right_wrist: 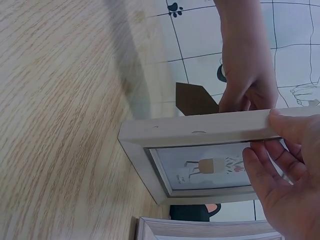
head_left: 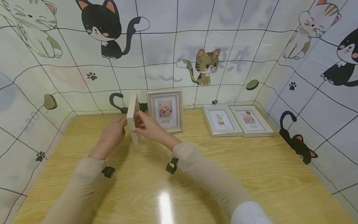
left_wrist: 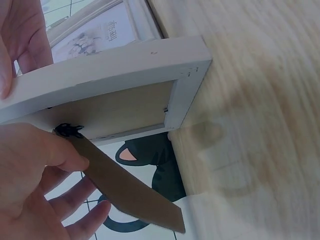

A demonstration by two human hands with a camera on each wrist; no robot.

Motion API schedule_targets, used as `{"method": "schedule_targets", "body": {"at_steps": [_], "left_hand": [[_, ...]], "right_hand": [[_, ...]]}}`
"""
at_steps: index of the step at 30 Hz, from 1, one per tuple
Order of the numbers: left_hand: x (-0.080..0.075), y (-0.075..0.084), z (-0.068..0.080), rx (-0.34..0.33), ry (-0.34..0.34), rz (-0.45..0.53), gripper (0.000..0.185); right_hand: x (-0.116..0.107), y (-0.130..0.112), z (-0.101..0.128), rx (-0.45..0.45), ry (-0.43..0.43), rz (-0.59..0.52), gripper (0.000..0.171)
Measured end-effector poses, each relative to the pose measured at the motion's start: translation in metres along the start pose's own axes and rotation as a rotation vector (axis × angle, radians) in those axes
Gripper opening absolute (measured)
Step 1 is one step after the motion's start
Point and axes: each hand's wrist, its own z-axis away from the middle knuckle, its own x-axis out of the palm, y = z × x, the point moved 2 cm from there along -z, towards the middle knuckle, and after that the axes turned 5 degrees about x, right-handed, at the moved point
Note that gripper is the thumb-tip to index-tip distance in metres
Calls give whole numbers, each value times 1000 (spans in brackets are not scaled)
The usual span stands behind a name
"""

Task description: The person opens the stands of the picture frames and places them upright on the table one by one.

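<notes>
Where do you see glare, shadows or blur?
Head view: bright glare on the table, soft shadows beside the left sleeve; left wrist view: wood grain looks smeared; right wrist view: a dark shadow band runs toward the picture frame.

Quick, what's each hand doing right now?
Left hand: holding the brown stand flap between thumb and fingers.
Right hand: holding the upright picture frame by its edge.
</notes>
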Motion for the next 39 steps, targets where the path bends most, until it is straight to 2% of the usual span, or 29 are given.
{"method": "schedule_targets", "body": {"at_steps": [4, 7, 12, 18, 23, 29, 32, 39], "left_hand": [[0, 0, 4, 1, 26, -9, 38], [-2, 0, 9, -32, 24, 10, 42], [-8, 6, 19, -91, 57, 96, 43], [-14, 16, 29, -99, 123, 187, 31], [-14, 22, 32, -136, 66, 325, 35], [-5, 24, 33, -176, -2, 502, 39], [2, 24, 33, -183, -7, 531, 40], [12, 26, 31, -186, 21, 529, 40]], "right_hand": [[0, -2, 0, 9, -6, 0, 36], [0, -2, 0, 15, -13, 3, 37], [0, -3, 0, 16, -13, 5, 37], [0, -2, -1, 10, -13, 1, 36], [0, -3, 0, 16, -11, -6, 35], [0, -5, 1, 14, -14, -12, 36], [0, -5, 1, 14, -14, -10, 36], [1, -2, -1, 24, -15, -10, 36]]}}
